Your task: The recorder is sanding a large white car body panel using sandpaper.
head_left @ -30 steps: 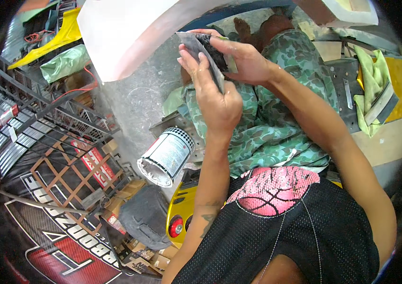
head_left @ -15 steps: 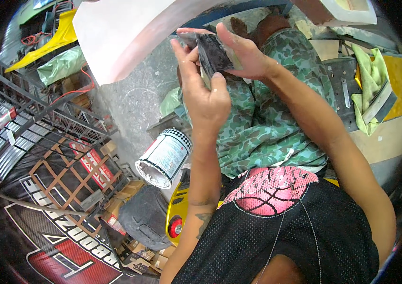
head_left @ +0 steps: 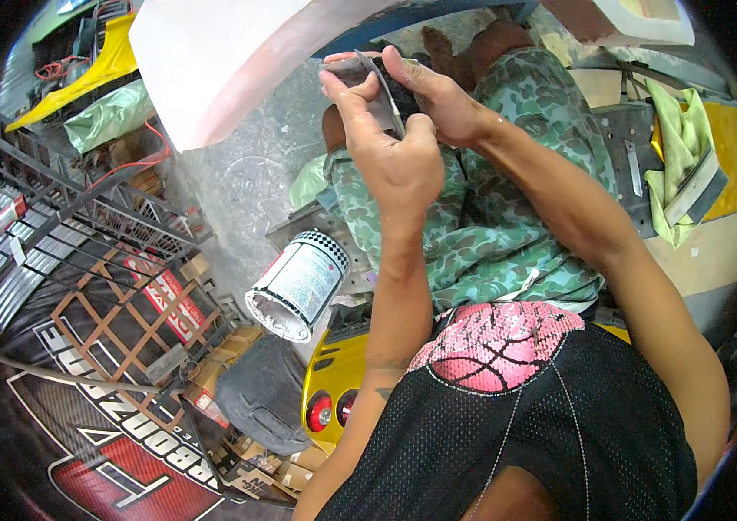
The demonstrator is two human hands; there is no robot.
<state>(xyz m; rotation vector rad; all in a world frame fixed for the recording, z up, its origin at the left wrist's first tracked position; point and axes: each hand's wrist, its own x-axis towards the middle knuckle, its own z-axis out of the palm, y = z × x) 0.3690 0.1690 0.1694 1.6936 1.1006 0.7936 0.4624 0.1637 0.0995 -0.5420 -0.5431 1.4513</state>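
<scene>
White-labelled tin (head_left: 297,285) lies tipped beside a red sign (head_left: 162,297); my left hand (head_left: 394,156) and right hand (head_left: 438,95), now raised higher, pinch a dark sheet (head_left: 383,91).

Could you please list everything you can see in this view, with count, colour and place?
Sheet of sandpaper: one, dark grey, gripped between both hands at top centre.
Body panel: one, white with pinkish edge, top left beside the hands.
Open tin can: one, white with checkered rim, centre left, tilted.
Metal racks: several, dark, left.
Cloth: one, yellow-green, upper right.
Squeegee: one, grey, on the cloth.
Toy car: one, yellow, lower centre.
Left hand: one, holding the sandpaper.
Right hand: one, holding the sandpaper.
</scene>
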